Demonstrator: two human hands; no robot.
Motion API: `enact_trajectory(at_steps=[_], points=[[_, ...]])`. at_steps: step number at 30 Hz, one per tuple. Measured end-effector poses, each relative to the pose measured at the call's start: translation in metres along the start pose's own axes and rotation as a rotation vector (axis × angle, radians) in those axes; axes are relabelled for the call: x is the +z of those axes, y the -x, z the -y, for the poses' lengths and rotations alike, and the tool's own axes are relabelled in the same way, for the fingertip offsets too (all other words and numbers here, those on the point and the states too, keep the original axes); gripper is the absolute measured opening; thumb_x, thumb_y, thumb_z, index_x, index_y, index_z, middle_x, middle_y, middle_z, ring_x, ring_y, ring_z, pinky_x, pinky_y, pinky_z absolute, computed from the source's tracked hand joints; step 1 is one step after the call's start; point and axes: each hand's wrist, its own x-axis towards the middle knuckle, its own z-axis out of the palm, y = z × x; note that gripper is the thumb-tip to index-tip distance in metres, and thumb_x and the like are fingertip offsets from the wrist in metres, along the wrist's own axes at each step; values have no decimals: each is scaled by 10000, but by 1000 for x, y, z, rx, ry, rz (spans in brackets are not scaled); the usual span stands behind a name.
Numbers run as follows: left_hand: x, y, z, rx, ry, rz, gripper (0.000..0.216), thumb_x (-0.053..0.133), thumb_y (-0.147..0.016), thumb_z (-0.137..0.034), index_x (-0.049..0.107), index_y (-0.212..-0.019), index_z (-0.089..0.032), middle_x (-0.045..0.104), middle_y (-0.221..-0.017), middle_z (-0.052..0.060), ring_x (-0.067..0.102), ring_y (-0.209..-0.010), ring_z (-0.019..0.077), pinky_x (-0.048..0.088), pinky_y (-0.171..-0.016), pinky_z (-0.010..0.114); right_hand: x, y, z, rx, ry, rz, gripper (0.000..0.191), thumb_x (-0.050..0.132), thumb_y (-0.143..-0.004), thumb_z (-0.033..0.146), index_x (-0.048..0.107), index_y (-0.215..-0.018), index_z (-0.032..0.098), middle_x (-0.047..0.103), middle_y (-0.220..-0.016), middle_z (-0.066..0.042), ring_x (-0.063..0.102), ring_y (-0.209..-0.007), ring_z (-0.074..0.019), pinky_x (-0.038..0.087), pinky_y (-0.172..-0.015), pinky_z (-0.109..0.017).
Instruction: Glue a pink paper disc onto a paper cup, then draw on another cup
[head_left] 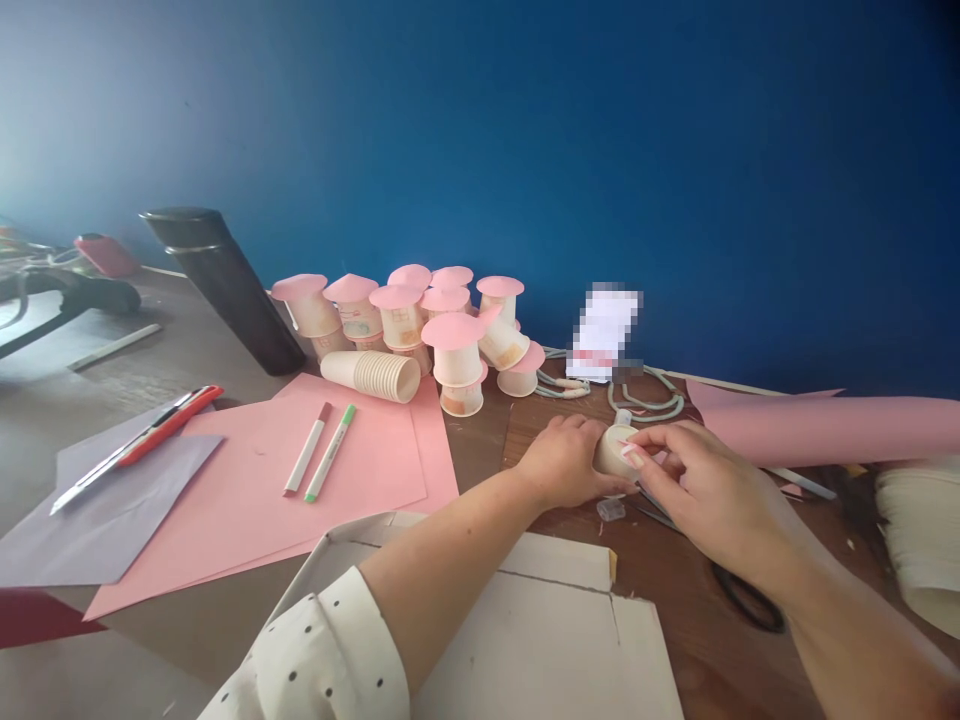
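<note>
My left hand (564,460) is curled around a small white paper cup (613,450) lying on the brown table (480,440). My right hand (701,480) pinches at the cup's near side with fingertips together; what it pinches is too small to make out. A small clear scrap (610,510) lies just below the cup. Black scissors (739,590) lie partly under my right wrist.
Several paper cups topped with pink discs (442,330) stand by the blue wall, beside a lying stack of plain cups (373,374). Pink sheets (247,490) carry two markers (319,452). A box cutter (139,445), dark flask (229,290), pink paper roll (832,428), cardboard (540,620) and cords (645,400) surround them.
</note>
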Motion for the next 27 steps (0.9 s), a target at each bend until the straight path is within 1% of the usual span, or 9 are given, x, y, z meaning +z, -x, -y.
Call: enact_trajectory(at_steps=[4,8,13,16,18,23,27], points=[[0,0,0,-10,18,-3,557,679,-662,-592,579,-1013,-170,620,-1025,89,543,-1000,281,431,-884,397,-4,0,-3,38,-75,44,264,479,-869,491,595,-981,282,659,-944,-5,631,-715,-158,462,-560,-258],[0,1,-1,-31,40,1,559,687,-662,-573,579,-1047,-182,614,-1038,82,538,-1004,276,432,-883,396,-7,2,-3,-8,-66,78,250,460,-881,479,585,-953,275,652,-952,-11,634,-721,-162,450,-558,-260],[1,3,-2,-50,11,-4,533,689,-668,-559,590,-1017,-169,611,-1014,92,539,-976,282,431,-872,409,-4,2,-2,-15,22,44,226,413,-898,413,575,-930,259,631,-1016,-26,618,-694,-163,408,-543,-273],[2,4,-2,-76,22,-17,560,713,-655,-521,580,-1080,-181,603,-1081,93,521,-1025,290,425,-885,410,-5,2,-5,-6,-13,40,220,396,-907,390,570,-940,259,621,-1027,-21,607,-677,-150,393,-550,-273],[2,4,-3,-88,37,-11,565,723,-646,-511,580,-1087,-187,600,-1095,89,518,-1034,288,421,-887,407,-7,2,-6,-3,-59,46,208,398,-912,390,561,-945,266,617,-1026,-9,599,-674,-139,383,-551,-268],[2,4,-5,-84,40,-25,508,711,-658,-514,594,-1029,-188,603,-1032,77,524,-985,270,422,-853,387,-12,5,-4,-32,-83,64,194,402,-915,364,567,-913,261,605,-962,-3,566,-637,-125,348,-547,-264],[1,4,-6,-75,45,-33,465,693,-679,-513,598,-1001,-192,602,-1010,71,522,-967,260,420,-841,378,-7,6,-2,-63,-35,76,214,366,-930,343,554,-898,244,582,-951,-16,556,-643,-138,325,-557,-274]])
